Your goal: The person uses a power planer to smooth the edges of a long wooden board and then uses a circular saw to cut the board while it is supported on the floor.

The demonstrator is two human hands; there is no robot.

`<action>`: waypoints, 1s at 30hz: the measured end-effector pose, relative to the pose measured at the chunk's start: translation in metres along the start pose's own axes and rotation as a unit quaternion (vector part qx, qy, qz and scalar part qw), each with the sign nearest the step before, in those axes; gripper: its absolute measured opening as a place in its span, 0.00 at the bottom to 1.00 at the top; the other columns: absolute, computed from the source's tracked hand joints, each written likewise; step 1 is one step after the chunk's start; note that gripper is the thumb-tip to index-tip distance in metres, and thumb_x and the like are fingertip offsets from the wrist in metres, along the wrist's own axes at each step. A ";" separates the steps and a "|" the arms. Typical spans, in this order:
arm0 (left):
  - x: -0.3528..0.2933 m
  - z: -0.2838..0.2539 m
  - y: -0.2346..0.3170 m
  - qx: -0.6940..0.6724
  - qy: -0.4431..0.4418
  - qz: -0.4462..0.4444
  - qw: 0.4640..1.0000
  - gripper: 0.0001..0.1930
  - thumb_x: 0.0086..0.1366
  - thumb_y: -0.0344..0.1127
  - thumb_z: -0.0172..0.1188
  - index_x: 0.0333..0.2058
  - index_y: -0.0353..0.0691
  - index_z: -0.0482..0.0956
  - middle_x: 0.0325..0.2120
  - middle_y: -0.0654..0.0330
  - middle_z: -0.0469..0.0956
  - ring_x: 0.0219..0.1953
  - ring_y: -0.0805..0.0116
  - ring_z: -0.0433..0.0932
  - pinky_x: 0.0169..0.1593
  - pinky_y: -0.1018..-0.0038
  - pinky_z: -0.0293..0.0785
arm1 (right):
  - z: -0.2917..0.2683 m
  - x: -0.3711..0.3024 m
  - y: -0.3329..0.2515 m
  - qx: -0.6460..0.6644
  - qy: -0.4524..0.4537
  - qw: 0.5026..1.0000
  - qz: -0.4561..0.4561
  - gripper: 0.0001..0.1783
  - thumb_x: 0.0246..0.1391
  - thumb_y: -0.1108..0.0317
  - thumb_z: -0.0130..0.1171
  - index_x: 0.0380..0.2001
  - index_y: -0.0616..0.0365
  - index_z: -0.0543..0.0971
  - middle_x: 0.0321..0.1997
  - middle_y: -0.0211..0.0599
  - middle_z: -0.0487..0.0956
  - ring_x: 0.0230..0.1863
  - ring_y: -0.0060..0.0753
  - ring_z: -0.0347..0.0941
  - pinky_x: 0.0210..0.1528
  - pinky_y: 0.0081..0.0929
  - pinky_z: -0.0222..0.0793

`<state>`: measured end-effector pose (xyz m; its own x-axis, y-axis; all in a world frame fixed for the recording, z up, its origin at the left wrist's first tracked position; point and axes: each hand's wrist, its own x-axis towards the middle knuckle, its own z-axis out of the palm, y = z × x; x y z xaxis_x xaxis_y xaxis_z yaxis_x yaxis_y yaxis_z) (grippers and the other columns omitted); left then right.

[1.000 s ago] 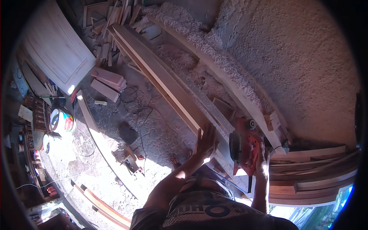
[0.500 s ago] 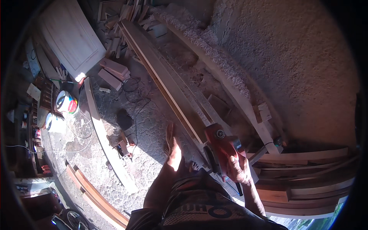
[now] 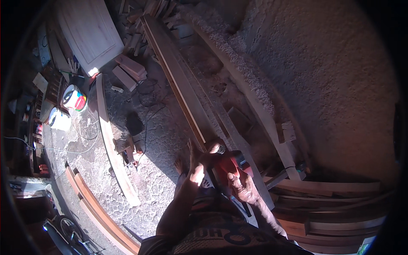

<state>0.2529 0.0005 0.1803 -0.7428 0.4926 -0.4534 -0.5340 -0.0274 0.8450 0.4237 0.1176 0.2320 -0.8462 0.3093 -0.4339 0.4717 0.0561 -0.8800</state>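
Note:
A red electric hand planer rests at the near end of a long wooden beam. My right hand is closed round its rear handle, thumb on top. At the planer's front, beside the round knob, is my left hand. Its fingers stretch forward along the beam's left edge, and the thumb side reaches toward the knob. Shadow hides whether it touches the knob.
Pale shavings cover another timber on the right. Stacked boards lie at lower right. On the left are a long plank, two buckets, a door panel and trailing cables. A bare foot stands beside the beam.
My left hand has moved right and forward to the front of the planer. The planer and my right hand have shifted left in view, as the whole view turned slightly.

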 end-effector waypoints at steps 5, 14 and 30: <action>0.020 -0.010 -0.032 0.201 0.102 0.024 0.974 0.65 0.51 0.57 0.76 0.72 0.28 0.40 0.70 0.36 0.47 0.73 0.47 0.49 0.73 0.60 0.50 | 0.007 0.008 -0.002 -0.019 0.016 0.998 -0.056 0.29 0.68 0.41 0.52 0.25 0.58 0.75 0.15 0.27 0.73 0.19 0.21 0.71 0.23 0.25 0.63; 0.034 -0.009 -0.041 0.246 0.141 0.014 0.959 0.73 0.43 0.66 0.76 0.72 0.27 0.39 0.73 0.33 0.37 0.76 0.41 0.39 0.76 0.58 0.42 | 0.003 0.005 -0.015 0.047 -0.024 0.998 0.025 0.23 0.66 0.48 0.58 0.35 0.60 0.77 0.21 0.28 0.76 0.24 0.22 0.71 0.27 0.26 0.63; 0.040 -0.010 -0.040 0.202 0.154 0.076 0.964 0.56 0.43 0.61 0.76 0.66 0.38 0.60 0.69 0.32 0.52 0.73 0.35 0.48 0.73 0.50 0.50 | 0.012 0.021 0.019 0.032 0.010 0.996 -0.087 0.26 0.66 0.43 0.56 0.39 0.60 0.76 0.23 0.26 0.75 0.24 0.18 0.69 0.27 0.23 0.63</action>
<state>0.2404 0.0125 0.1260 -0.9182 0.2267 -0.3248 -0.2538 0.2929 0.9219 0.4122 0.1138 0.2044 -0.9084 0.3191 -0.2700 0.3010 0.0511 -0.9523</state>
